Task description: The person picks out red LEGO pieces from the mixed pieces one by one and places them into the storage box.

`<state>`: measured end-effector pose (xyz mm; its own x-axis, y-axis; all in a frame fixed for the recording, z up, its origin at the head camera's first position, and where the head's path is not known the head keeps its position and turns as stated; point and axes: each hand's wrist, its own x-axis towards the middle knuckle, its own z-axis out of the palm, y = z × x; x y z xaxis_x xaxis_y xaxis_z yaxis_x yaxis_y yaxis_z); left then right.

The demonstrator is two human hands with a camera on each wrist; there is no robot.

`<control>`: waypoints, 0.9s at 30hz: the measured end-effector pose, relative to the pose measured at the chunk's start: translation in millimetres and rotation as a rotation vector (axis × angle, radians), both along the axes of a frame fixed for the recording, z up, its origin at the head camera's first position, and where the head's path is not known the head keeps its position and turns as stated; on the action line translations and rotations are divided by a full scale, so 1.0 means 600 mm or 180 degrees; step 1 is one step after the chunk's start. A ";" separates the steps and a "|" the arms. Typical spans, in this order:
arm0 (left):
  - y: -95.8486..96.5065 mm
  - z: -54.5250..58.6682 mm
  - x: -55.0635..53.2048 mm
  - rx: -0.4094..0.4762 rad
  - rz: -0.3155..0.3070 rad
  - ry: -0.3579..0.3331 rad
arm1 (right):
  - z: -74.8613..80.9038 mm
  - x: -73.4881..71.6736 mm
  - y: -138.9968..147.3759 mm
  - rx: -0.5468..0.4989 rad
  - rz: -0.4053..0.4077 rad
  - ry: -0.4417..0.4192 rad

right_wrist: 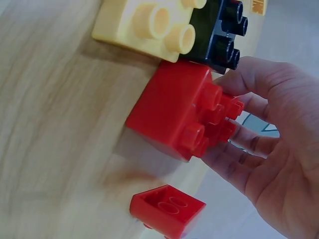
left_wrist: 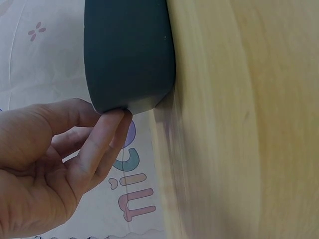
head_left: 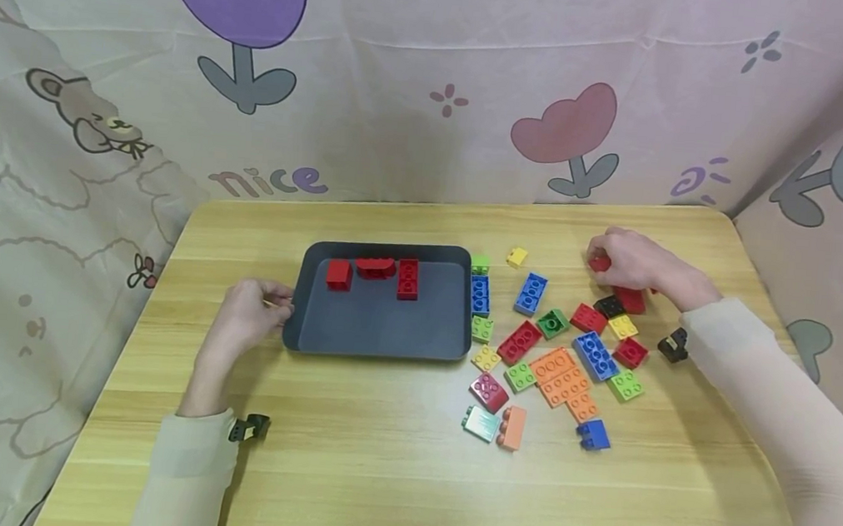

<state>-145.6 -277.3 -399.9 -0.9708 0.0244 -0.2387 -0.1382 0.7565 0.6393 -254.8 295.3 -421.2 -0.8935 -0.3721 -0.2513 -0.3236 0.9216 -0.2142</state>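
My left hand pinches the left rim of a dark grey tray, thumb and fingertips at its edge in the left wrist view. Inside the tray, along its back, lie three red toy bricks: a square one, an arched one and a long studded one. At the far right of the table, my right hand grips a red toy brick, mostly covered by the fingers. Another red brick stands in front of that hand in the right wrist view, partly hiding the fingertips.
Right of the tray spreads a loose group of bricks, among them blue, orange, green and yellow ones. A black brick sits close to the right hand. A printed cloth hangs behind the table.
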 end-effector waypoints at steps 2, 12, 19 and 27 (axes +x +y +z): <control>0.001 0.000 -0.001 -0.0002 0.0006 0.0007 | 0.003 0.001 -0.003 -0.0004 0.0020 0.0011; -0.003 -0.001 -0.001 0.0012 0.0010 -0.0034 | 0.019 0.007 -0.024 -0.0076 0.0087 0.0102; -0.003 0.000 0.000 -0.0012 -0.0004 -0.0026 | 0.036 0.013 -0.047 -0.0124 0.0148 0.0170; -0.004 -0.003 -0.001 -0.0017 -0.0031 0.0015 | 0.054 0.029 -0.084 -0.0264 0.0353 0.0325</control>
<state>-146.0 -279.9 -401.5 -0.9716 0.0327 -0.2344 -0.1278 0.7611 0.6359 -237.2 244.9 -388.7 -0.8651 -0.4856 -0.1255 -0.4464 0.8596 -0.2488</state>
